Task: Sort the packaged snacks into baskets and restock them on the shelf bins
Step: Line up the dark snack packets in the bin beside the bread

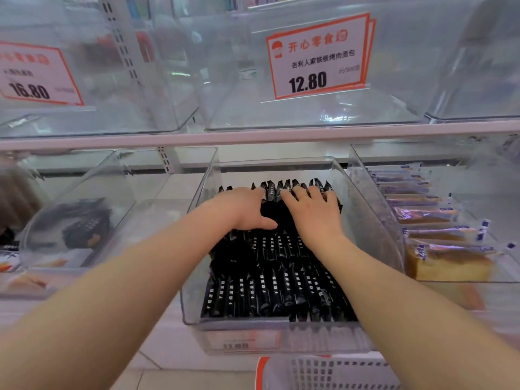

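Observation:
A clear plastic shelf bin (197,280) in the middle of the lower shelf holds several rows of black snack packets (281,294) with white lettering. Both my hands reach deep into it. My left hand (242,208) lies palm down on the back row of packets, fingers extended and thumb out to the right. My right hand (312,212) lies beside it, fingers spread over the packets' top edges. Whether either hand holds a packet is hidden under the palms.
The bin to the right holds cake slices in clear wrappers (433,235). A left bin (78,229) holds a few dark packets. Clear bins above carry price tags 12.80 (318,57) and 16.80 (33,77). A white plastic basket (332,372) sits below.

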{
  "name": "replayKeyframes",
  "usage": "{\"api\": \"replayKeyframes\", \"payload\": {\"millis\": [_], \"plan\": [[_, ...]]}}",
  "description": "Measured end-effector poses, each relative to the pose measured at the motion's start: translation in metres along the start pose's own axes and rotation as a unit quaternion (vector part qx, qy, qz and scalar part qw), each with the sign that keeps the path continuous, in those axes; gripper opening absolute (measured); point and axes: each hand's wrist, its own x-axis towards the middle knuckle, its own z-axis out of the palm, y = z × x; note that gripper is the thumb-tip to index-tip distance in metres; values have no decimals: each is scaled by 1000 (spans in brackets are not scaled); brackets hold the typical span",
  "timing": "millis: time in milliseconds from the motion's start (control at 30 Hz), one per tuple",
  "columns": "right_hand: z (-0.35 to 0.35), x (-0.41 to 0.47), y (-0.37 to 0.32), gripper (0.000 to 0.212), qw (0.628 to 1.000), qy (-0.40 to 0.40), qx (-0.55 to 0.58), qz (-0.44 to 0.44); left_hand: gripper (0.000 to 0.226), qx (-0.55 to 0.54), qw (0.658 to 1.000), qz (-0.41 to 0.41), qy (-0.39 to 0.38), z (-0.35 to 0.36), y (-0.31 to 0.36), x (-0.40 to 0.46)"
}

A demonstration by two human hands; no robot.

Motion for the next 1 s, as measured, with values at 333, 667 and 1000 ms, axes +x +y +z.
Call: {"api": "replayKeyframes", "payload": {"millis": [333,667,1000], "plan": [[-34,-10,-40,56,955,-33,202,-214,71,114,991,74,-16,-6,-24,-57],[-28,-17,-49,69,958,-84,246,-123,49,145,988,43,25,0,-22,-48],[-54,-59,19,60,922,-273,177,-212,24,23,968,238,77,13,8,-75]]}}
